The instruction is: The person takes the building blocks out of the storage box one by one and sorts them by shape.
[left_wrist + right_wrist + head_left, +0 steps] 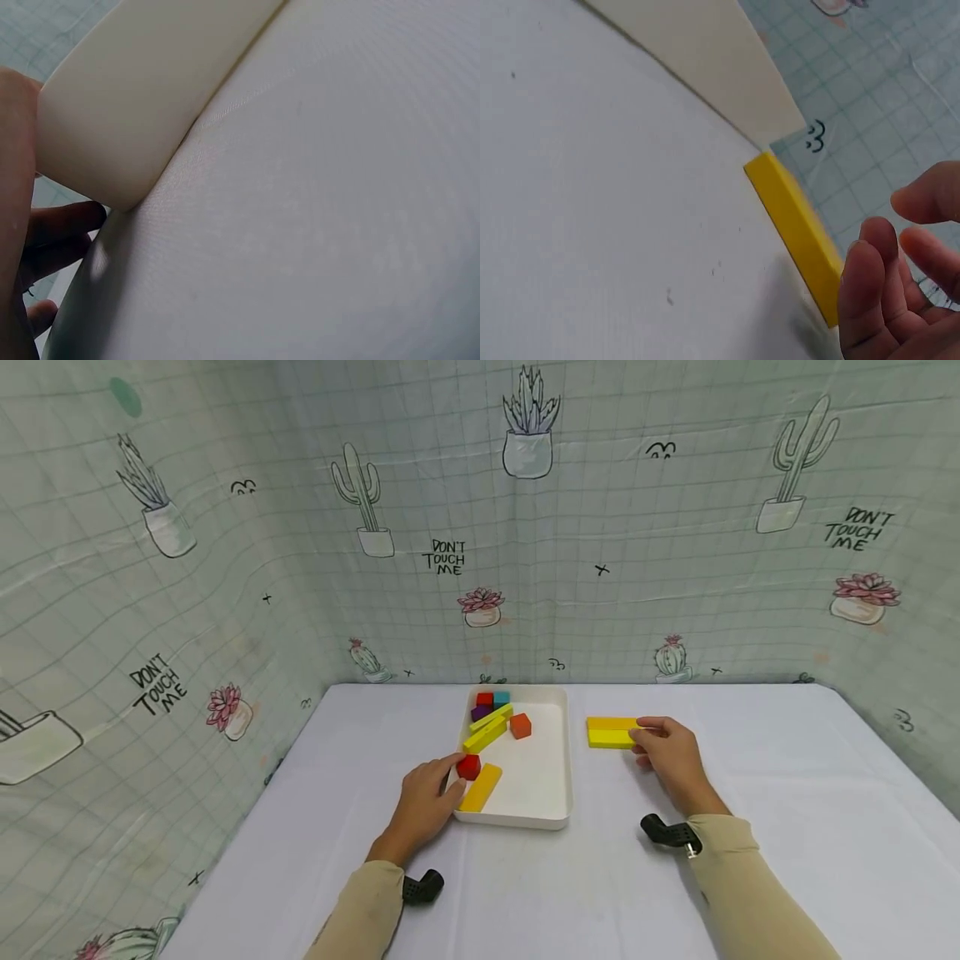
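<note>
Over on the white table [555,893], right hand [673,764] curved at the end of some yellow blocks [610,739] just right of the white tray [543,768], can't really tell if it's pinching, left hand [420,797] relaxed at the tray's left rim.

A yellow block [791,232] is seen just beside the right hand [892,307], though contact cannot be judged; farther off, a white tray wall [712,56] is shown.

A white tablecloth [555,893] is bordered on the far, left and right sides by a checked curtain [600,514], printed with potted cacti [790,481].
</note>
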The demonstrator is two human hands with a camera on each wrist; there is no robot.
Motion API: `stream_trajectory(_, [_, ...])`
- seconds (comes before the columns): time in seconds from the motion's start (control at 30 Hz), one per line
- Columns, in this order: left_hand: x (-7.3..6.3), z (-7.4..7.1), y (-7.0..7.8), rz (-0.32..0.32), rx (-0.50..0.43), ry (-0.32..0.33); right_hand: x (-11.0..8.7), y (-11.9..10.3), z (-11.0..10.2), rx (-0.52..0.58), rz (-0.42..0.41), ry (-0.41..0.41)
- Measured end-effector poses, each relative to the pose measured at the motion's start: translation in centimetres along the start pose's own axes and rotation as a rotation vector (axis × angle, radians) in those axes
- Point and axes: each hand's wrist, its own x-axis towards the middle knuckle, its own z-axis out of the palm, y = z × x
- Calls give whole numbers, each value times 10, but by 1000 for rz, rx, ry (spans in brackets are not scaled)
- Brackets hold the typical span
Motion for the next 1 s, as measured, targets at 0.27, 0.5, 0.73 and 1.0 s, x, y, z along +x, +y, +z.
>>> stream_trajectory(0.27, [6, -3, 4, 6, 4, -18, -2, -21, 21, 65, -88, -223])
stream_trajectory(0.5, [5, -7, -2, -1, -15, -30, 3, -43, 53, 90, -98, -346])
stream_trajectory(0.73, [6, -11, -7, 3, -14, -29, 0, -66, 84, 37, -156, -495])
stream_trajectory(1.0, [5, -6, -6, 15, -18, -44, -4, -79, 98, -47, -223, -616])
